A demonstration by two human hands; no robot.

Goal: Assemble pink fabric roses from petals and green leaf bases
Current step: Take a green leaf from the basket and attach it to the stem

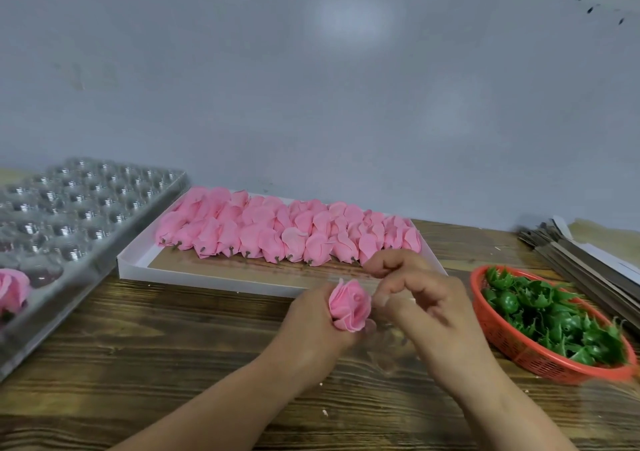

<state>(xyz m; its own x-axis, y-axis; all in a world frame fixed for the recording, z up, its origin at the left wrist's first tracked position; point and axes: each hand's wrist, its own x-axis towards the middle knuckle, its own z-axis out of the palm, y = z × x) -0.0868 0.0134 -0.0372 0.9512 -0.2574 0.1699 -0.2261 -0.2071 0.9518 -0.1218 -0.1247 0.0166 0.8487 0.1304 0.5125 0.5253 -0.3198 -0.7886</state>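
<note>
Now: left hand (313, 326) grips rose (349, 308) upright for shaping | right hand (420, 298) fingers curled beside it, grasp unclear | leaf basket (498, 343) lower right, within reach

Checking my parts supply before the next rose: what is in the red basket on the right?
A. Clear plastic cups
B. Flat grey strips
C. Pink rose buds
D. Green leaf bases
D: the red basket holds a pile of green leaf bases, while the pink buds lie in the white tray behind the hands.
</note>
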